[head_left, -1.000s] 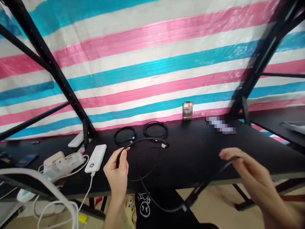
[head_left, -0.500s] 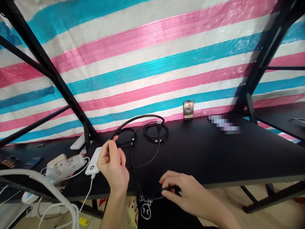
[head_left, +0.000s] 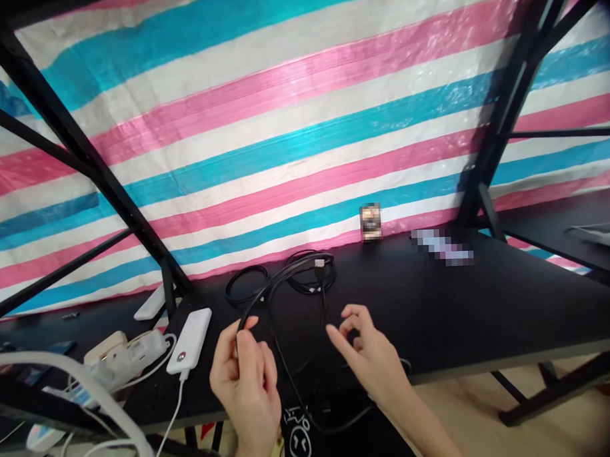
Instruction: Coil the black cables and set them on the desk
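My left hand (head_left: 247, 377) is closed in a pinch on a black cable (head_left: 286, 266), which arcs up and away over the tabletop, with a lower loop hanging past the table edge. My right hand (head_left: 366, 349) is open, thumb and forefinger curved and apart with nothing between them. It hovers just right of the cable's thin length. That length runs up to a dark connector (head_left: 320, 271) with a light metal tip. Behind lie a coiled black cable (head_left: 228, 292) and a second coil (head_left: 307, 290), partly covered by the held cable.
A white power bank (head_left: 193, 332) with a white lead lies left of my left hand. Further left is a power strip (head_left: 134, 358) with cords. A small blurred box (head_left: 370, 223) and a blurred flat item (head_left: 443, 246) stand along the striped sheet (head_left: 292, 142). Black frame legs flank the table.
My right hand has let go of the black cable near the table edge and risen toward the connector. My left hand, still holding the cable, appears lower and further right as the view shifted.
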The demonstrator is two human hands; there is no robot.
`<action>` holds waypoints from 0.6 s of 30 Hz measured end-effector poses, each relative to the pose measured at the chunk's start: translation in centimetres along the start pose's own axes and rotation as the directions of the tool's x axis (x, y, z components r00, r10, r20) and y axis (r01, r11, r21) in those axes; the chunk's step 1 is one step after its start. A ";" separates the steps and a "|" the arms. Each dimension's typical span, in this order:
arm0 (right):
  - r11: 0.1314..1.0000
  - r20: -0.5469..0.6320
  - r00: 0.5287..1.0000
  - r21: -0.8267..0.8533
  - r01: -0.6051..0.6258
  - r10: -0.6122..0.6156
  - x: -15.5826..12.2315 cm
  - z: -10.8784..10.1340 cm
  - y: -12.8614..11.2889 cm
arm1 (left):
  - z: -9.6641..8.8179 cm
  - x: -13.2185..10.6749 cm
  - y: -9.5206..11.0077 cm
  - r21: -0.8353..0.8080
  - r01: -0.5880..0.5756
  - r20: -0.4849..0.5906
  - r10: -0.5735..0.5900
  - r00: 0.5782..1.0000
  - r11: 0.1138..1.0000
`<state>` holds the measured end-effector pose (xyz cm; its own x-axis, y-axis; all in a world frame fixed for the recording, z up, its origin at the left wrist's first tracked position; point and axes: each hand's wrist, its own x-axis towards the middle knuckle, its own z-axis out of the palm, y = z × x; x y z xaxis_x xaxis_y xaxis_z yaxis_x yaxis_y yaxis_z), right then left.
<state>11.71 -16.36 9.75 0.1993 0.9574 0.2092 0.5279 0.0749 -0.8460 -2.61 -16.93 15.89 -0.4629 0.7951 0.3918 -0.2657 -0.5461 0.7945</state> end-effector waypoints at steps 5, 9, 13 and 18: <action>0.992 0.105 0.994 0.122 -0.002 -0.011 1.0 0.9 1.3 | -0.8 -0.5 -0.3 0.004 -0.058 0.021 0.058 0.998 0.998; 0.960 0.151 0.987 0.281 0.019 -0.063 0.9 1.5 1.1 | -1.0 0.7 -0.2 0.009 0.045 -0.028 -0.045 0.999 0.999; 0.902 0.295 0.945 0.433 0.004 -0.145 0.3 0.9 1.6 | -1.5 2.8 -0.2 -0.018 0.191 -0.079 -0.192 0.978 0.981; 0.946 0.331 0.935 0.324 0.009 -0.123 -0.4 0.1 1.5 | -1.3 3.6 -0.8 -0.108 0.201 -0.131 -0.215 0.968 0.974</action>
<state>12.34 -16.58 8.41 -0.1519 0.9789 0.1369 0.2339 0.1702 -0.9573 -5.21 -13.93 16.04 -0.5016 0.8523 0.1481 -0.4428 -0.4001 0.8024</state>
